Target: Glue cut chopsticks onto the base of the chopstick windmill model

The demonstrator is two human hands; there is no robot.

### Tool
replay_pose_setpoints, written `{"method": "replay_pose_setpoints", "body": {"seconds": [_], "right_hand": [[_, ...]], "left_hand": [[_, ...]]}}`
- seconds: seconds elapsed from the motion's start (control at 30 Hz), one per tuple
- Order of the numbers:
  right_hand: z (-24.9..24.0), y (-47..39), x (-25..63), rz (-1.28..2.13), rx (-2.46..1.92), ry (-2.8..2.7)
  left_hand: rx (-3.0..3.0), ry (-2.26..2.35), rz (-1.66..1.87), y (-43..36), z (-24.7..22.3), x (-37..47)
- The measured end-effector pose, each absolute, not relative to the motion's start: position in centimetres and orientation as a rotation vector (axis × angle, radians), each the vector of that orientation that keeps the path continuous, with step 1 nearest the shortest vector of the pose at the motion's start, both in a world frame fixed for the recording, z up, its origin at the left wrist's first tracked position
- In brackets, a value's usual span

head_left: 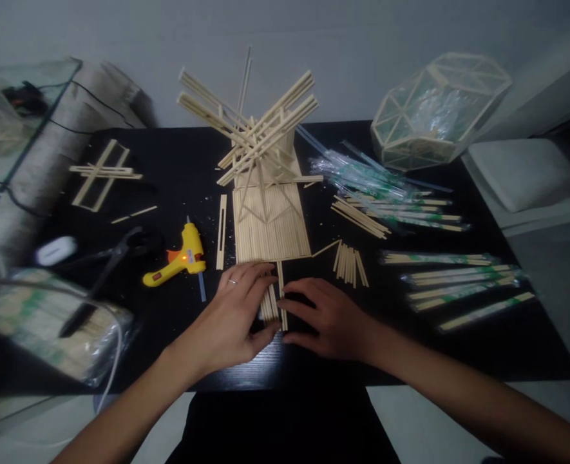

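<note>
A row of wooden chopsticks (pixel 269 305) lies side by side on the table near its front edge. My left hand (pixel 239 304), with a ring on it, curls over the row, fingers at the far end and thumb at the near end. At the row's right side, my right hand (pixel 330 317) has its thumb and fingertips against a single chopstick (pixel 282 287). Just beyond stands a windmill-like model of sticks with crossed blades (pixel 260 138). Its flat stick base (pixel 271 235) reaches almost to my left fingers.
A yellow glue gun (pixel 188 254) with a lit orange light lies left, near pliers (pixel 105 264) and bagged sticks (pixel 47 322). Short sticks (pixel 350 264) and wrapped chopsticks (pixel 468 277) lie right. A faceted clear container (pixel 439 116) stands at the back right corner.
</note>
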State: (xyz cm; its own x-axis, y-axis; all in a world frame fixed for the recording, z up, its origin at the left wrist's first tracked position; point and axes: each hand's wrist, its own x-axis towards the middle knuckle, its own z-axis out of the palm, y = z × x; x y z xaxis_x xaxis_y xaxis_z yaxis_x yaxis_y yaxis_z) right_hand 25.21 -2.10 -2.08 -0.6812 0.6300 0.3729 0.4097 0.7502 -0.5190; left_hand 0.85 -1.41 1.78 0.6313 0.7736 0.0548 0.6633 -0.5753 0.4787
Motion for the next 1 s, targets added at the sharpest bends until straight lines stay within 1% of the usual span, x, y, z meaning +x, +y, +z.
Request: {"method": "replay_pose_setpoints", "body": {"seconds": [0.17,0.47,1.0], "right_hand": [[-1.6,-1.4,25.9,0.713,-0.839,-2.309],[-1.3,-0.5,25.9,0.693,-0.941,-2.408],[-0.7,-0.1,25.7,0.759,-0.966,-2.433]], "left_hand": [[2.469,1.148,0.318,-1.3,2.0,0.5],[2.482,1.136,0.324,-1.2,1.8,1.3],[2.408,1.132,0.357,-0.9,1.3,1.0]]}}
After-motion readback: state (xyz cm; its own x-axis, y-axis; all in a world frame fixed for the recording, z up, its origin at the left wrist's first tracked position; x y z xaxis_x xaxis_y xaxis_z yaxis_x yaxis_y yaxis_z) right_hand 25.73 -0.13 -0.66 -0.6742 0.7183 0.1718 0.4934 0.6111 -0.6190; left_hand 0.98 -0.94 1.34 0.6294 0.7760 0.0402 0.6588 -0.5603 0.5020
